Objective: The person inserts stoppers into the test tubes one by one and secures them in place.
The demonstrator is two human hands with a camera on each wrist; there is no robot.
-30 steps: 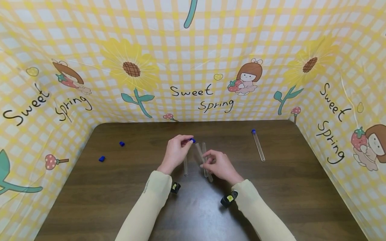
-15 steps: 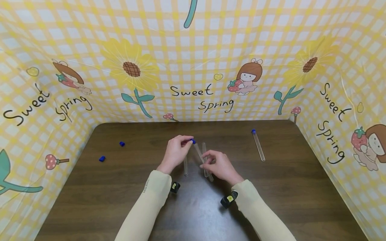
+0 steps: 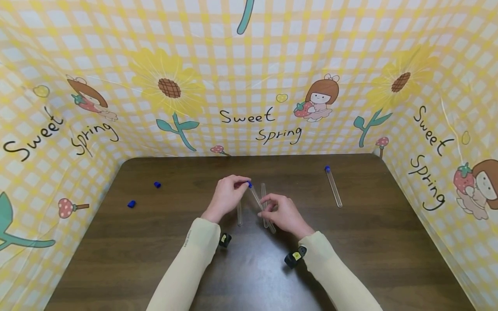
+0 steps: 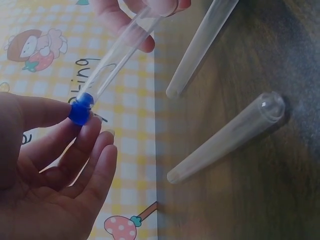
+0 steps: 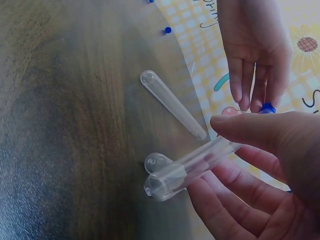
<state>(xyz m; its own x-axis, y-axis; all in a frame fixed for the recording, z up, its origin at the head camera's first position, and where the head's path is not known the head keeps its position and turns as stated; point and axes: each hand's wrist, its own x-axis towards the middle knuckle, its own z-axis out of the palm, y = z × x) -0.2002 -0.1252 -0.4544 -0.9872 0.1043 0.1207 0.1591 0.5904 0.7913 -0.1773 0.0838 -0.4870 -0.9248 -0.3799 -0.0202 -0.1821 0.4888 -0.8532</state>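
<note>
Shifted slightly since earlier, the small blue plastic cap (image 4: 80, 113) meets the clear round-ended tube (image 4: 111, 69); my left hand (image 3: 227, 193) pinches the cap, my right hand (image 3: 283, 212) the tube, fingertips closed to their widths.

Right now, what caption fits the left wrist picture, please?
Left hand pinching a small blue cap against a clear, slender tube in the right hand.

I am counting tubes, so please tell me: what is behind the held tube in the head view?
Behind the held tube, a second tube lies on the table, both ends visible. Part of its middle is hidden by the right hand.
</note>
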